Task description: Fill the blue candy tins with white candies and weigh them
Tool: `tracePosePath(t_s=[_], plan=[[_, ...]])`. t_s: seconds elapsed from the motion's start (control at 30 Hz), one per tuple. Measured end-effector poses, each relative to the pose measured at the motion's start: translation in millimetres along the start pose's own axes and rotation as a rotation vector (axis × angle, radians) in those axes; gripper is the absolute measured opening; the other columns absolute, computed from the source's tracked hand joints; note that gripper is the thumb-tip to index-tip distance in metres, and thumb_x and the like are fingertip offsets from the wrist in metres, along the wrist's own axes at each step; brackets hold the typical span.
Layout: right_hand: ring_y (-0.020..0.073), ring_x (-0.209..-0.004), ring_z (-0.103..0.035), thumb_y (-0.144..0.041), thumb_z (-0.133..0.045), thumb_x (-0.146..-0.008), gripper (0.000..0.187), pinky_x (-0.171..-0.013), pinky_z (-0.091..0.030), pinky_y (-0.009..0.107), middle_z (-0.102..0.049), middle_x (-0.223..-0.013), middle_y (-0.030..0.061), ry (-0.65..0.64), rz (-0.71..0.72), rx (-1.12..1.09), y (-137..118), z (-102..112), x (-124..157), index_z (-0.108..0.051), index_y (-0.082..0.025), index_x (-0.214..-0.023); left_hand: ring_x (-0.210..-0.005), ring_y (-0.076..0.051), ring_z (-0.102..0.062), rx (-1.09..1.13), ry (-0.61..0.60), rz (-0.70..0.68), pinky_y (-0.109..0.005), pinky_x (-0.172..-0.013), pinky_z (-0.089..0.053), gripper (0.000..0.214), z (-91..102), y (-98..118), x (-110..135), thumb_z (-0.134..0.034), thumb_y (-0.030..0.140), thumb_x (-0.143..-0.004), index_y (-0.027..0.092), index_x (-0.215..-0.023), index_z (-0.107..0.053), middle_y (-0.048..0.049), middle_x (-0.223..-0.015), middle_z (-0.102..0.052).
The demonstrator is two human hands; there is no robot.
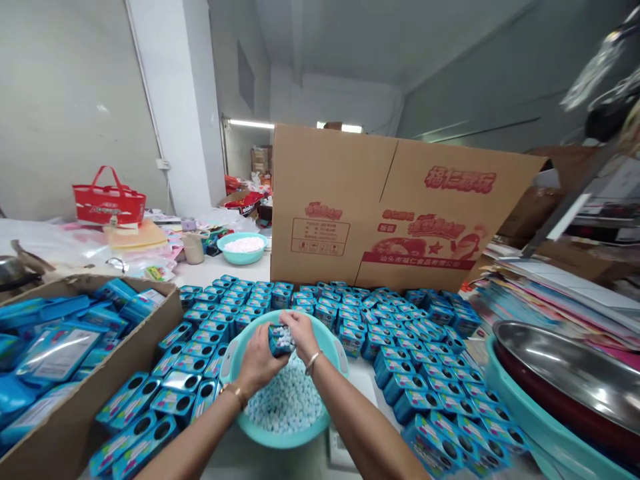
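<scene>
The cardboard carton (370,210) bears "福仁" and "板装".

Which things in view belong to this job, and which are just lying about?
Job, apparently:
left hand, gripping blue box;
right hand, at its opening;
turquoise basin of pellets;
surrounding blue boxes.

Lying about, probably:
red bag;
metal bowl;
stacked sheets.

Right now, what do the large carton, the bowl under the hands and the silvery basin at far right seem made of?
Large carton: probably cardboard, matte; flat brown panels with red print. Bowl: likely plastic, soft sheen; even turquoise, smoothly curved. Silvery basin: apparently polished metal, perhaps steel; bright reflections.
</scene>
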State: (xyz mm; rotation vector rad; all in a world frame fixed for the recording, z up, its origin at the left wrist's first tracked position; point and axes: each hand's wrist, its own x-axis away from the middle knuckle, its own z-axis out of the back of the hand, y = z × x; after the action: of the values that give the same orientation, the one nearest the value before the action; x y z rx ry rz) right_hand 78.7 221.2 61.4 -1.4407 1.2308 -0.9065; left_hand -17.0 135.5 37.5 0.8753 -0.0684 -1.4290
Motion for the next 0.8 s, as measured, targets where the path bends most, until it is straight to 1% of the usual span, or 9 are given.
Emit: tracePosePath(t_s=[0.13, 0.23, 0.4, 0.57, 0.67, 0.73, 0.8], plan=[[0.0153, -0.063, -0.055, -0.057, -0.067, -0.067, 0.040, -0.066, -0.043, 0.028, -0.063, -0.063, 0.0019, 0.012, 0.020, 0.006, 4.1, 1.8, 2.8, -0.064, -0.017, -0.061, -0.113, -0.031, -0.055, -0.045, -0.020, -0.017, -0.045, -0.095, -0.044, 0.063, 0.8, 2.4, 1.9, -0.068, 0.030, -0.066, 0.017, -0.123, -0.043, -0.0133, -0.120, -0.056], [0.0149, -0.064, -0.054, -0.055, -0.068, -0.068, 0.040, -0.066, -0.043, 0.027, -0.062, -0.063, 0.0013, 0.014, 0.020, 0.011, 5.6, 3.6, 6.4, -0.064, -0.017, -0.061, -0.110, -0.031, -0.056, -0.052, -0.067, -0.019, -0.044, -0.093, -0.045, 0.061, 2.2, 3.8, 3.7, -0.069, 0.033, -0.067, 0.018, -0.121, -0.044, -0.0118, -0.117, -0.058], [0.0158, -0.067, -0.057, -0.061, -0.065, -0.070, 0.045, -0.068, -0.044, 0.027, -0.065, -0.067, 0.0028, 0.008, 0.008, 0.009, 6.0, 8.7, 10.9, -0.066, -0.016, -0.064, -0.108, -0.030, -0.058, -0.034, -0.077, 0.036, -0.042, -0.091, -0.045, 0.065, 2.3, 0.8, 6.6, -0.071, 0.037, -0.066, 0.018, -0.122, -0.042, -0.0110, -0.117, -0.058], [0.0176, -0.071, -0.059, -0.069, -0.054, -0.075, 0.055, -0.071, -0.046, 0.029, -0.067, -0.072, 0.0058, 0.043, -0.018, 0.004, 6.5, 6.8, 12.4, -0.067, -0.016, -0.068, -0.107, -0.030, -0.058, -0.033, -0.113, 0.032, -0.041, -0.091, -0.045, 0.065, 1.2, 2.5, 7.1, -0.072, 0.038, -0.066, 0.019, -0.122, -0.043, -0.0103, -0.116, -0.059], [0.0188, -0.076, -0.061, -0.071, -0.048, -0.077, 0.060, -0.072, -0.046, 0.029, -0.068, -0.076, 0.0072, 0.014, -0.007, 0.054, 6.4, 3.8, 13.2, -0.069, -0.015, -0.071, -0.106, -0.031, -0.058, -0.049, -0.140, 0.015, -0.041, -0.090, -0.046, 0.064, 0.4, 5.7, 6.8, -0.073, 0.035, -0.065, 0.018, -0.120, -0.044, -0.0111, -0.115, -0.059], [0.0201, -0.081, -0.063, -0.073, -0.043, -0.079, 0.064, -0.074, -0.047, 0.029, -0.070, -0.081, 0.0089, -0.020, -0.023, 0.097, 6.9, 9.7, 12.2, -0.070, -0.015, -0.078, -0.106, -0.032, -0.058, -0.053, -0.146, -0.004, -0.043, -0.090, -0.046, 0.064, 3.0, 6.5, 6.8, -0.073, 0.035, -0.066, 0.017, -0.120, -0.044, -0.0119, -0.115, -0.059], [0.0212, -0.087, -0.064, -0.072, -0.033, -0.083, 0.070, -0.075, -0.047, 0.030, -0.071, -0.092, 0.0104, -0.047, -0.051, 0.183, 9.3, 26.0, 10.3, -0.070, -0.014, -0.095, -0.106, -0.031, -0.058, -0.004, -0.141, -0.027, -0.044, -0.091, -0.046, 0.065, 10.4, 5.6, 8.5, -0.073, 0.039, -0.067, 0.017, -0.121, -0.044, -0.0119, -0.115, -0.058]])
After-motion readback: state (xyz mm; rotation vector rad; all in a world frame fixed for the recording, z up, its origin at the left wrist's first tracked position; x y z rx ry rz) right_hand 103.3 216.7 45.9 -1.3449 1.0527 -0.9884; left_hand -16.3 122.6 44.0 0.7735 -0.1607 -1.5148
